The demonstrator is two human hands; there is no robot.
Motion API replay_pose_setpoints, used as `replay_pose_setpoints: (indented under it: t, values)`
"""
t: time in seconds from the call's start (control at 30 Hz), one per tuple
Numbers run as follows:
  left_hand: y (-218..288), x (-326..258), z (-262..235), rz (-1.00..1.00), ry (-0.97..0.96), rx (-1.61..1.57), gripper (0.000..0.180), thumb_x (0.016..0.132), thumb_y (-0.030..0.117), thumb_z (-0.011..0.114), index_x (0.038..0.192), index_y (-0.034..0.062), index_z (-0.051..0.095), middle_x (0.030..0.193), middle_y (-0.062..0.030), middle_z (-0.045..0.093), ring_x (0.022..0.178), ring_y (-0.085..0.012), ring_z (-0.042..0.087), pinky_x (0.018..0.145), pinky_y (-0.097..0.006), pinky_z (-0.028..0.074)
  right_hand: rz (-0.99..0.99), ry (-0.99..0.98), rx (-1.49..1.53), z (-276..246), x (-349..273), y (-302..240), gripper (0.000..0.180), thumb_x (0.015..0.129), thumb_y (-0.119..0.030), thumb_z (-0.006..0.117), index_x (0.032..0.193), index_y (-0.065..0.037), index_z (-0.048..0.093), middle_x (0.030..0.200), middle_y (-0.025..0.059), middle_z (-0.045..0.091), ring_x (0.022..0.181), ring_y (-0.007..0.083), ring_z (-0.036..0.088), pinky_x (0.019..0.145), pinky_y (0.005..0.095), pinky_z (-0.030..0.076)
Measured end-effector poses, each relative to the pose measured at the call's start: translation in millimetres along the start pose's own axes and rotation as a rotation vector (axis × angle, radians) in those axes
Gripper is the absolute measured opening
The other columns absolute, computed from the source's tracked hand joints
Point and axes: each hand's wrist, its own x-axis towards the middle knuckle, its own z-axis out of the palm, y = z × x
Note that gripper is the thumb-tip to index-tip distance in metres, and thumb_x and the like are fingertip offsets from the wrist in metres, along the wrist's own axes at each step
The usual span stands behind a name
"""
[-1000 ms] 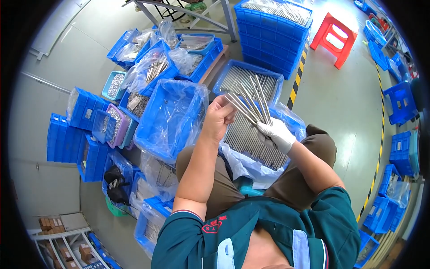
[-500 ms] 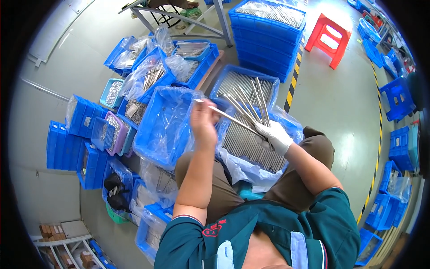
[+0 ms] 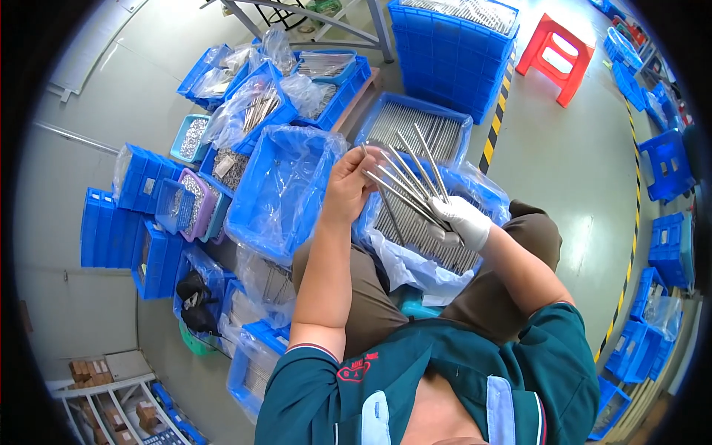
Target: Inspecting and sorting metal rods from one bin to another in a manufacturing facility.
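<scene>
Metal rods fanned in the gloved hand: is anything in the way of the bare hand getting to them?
Nothing visible: the bare left hand is close beside the nearest tips of the metal rods in the gloved right hand. The left hand itself seems to hold a single slanting rod.

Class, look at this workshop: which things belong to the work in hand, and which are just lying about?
In hand:
bare left hand, holding one rod
gloved right hand, holding a bundle of rods
lined crate of rods below the hands

Lying about, it seems:
red stool
purple basket
brown boxes
</scene>
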Motion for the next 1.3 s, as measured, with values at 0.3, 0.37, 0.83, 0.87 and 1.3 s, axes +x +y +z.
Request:
replay_pose_setpoints:
  t: [0.3,0.37,0.83,0.87,1.3]
  values:
    - [2.3,3.5,8.1,-0.052,-0.084,0.005,0.012,0.089,0.016,0.058,0.088,0.0044,0.061,0.078,-0.0003,0.060,0.068,-0.0064,0.057,0.059,-0.019,0.045,0.119,-0.203,0.264,-13.3,6.4,16.4,0.040,0.091,-0.042,0.050,0.096,-0.002,0.054,0.053,-0.0004,0.044,0.037,0.0056,0.035,0.033,0.0197,0.025]
    - [7.6,4.6,14.6,0.032,0.115,0.056,0.011,0.090,0.016,0.057,0.089,0.0051,0.060,0.076,-0.0003,0.059,0.066,-0.0063,0.056,0.057,-0.019,0.044,0.070,-0.382,0.340,-14.4,8.7,17.2,0.038,0.089,-0.038,0.055,0.096,-0.001,0.053,0.055,-0.0009,0.044,0.039,0.0050,0.035,0.033,0.0193,0.025]
    - [6.8,3.5,38.5,0.945,0.374,1.106,0.005,0.087,0.004,0.055,0.082,0.0026,0.055,0.079,-0.0111,0.055,0.072,-0.0270,0.054,0.065,-0.035,0.043,-0.111,-0.235,0.413,-16.7,0.0,17.0,0.025,0.087,-0.032,0.059,0.088,-0.007,0.054,0.053,-0.0051,0.034,0.042,0.0066,0.031,0.040,0.0218,0.027]
    - [-1.5,2.8,48.1,1.029,0.252,1.123,0.003,0.081,0.002,0.059,0.082,0.0034,0.056,0.081,-0.0111,0.056,0.074,-0.0273,0.054,0.066,-0.036,0.045,-0.073,-0.213,0.511,-12.1,0.3,13.0,0.025,0.090,-0.034,0.054,0.090,-0.009,0.053,0.052,-0.0064,0.031,0.041,0.0056,0.029,0.039,0.0213,0.025]
    - [-65.7,-27.8,92.9,0.795,-0.222,1.030,0.038,0.066,-0.001,0.071,0.102,0.0102,0.065,0.079,-0.0037,0.049,0.063,-0.0154,0.048,0.054,-0.028,0.042,-0.431,0.141,0.573,-52.0,2.5,-10.6,0.014,0.080,-0.018,0.060,0.079,-0.005,0.055,0.066,0.0045,0.054,0.059,0.0153,0.054,0.055,0.0257,0.045]
